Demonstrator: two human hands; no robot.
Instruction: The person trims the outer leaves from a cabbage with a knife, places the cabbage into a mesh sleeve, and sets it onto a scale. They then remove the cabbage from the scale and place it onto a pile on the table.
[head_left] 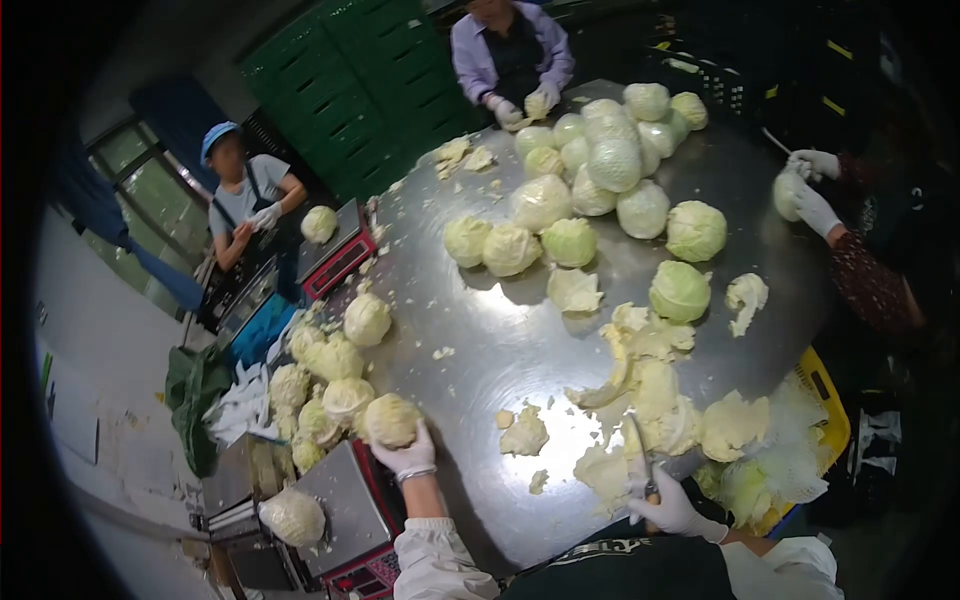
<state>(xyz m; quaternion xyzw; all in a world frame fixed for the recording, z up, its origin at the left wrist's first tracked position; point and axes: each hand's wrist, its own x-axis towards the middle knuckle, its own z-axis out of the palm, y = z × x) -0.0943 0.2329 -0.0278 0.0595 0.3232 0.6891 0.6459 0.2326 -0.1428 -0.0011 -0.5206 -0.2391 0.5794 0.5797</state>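
My left hand (408, 455), in a white glove, has its fingers around a pale cabbage (391, 421) at the near left, beside a pile of other cabbages (333, 358). At the near right my right hand (675, 505), also gloved, is closed around the handle of a knife (646, 463), its blade pointing away from me. Loose cabbage leaves (655, 400) lie just beyond the knife on the metal table (470, 385).
Net-wrapped cabbages (613, 160) are heaped at the far side. Scales (340, 510) stand near left and far left. A yellow crate (830, 410) with leaves and netting is at the right edge. Three co-workers (500, 50) stand around the table, one holding a cabbage at right.
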